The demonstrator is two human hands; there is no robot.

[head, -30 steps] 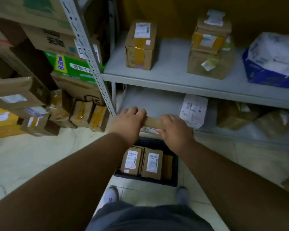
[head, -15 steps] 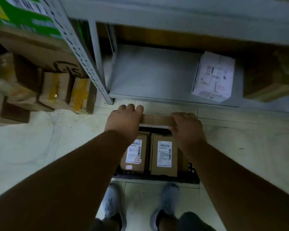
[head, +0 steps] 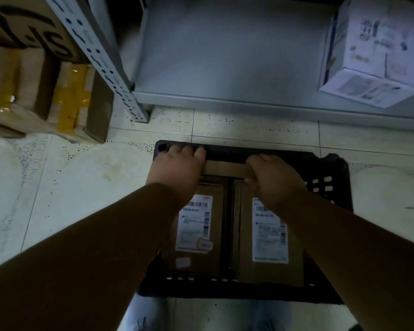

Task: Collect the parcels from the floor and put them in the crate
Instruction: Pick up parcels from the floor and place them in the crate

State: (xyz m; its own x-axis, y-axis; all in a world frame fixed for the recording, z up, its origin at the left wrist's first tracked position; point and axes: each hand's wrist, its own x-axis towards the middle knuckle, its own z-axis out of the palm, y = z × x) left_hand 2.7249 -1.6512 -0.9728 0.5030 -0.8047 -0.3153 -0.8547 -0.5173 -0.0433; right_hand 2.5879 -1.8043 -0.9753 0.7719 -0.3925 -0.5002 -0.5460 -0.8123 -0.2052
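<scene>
From the head camera, a pale tiled floor [head: 58, 187] is filling the lower part of the view, speckled with dark spots near the grout lines. A black crate [head: 332, 177] is sitting on those tiles, just in front of a grey metal shelf [head: 225, 56] whose front edge is running across the frame. A perforated upright post [head: 101, 58] is standing at the shelf's left corner. To the left of the post, brown cartons with yellow tape [head: 67, 101] are crowding the floor. A white printed box [head: 373, 51] is resting near the shelf's right edge.

Both hands are clamped on one brown parcel [head: 225, 168], which is hanging at the crate's far edge: the left hand [head: 177, 170] is curling its fingers round the left end, the right hand [head: 273, 180] is gripping the right end. Below them, inside the crate, two labelled parcels are lying side by side, one [head: 196, 225] toward the left wall and one [head: 270, 237] toward the right. The light is dim, and the near edge of the frame is blurring.
</scene>
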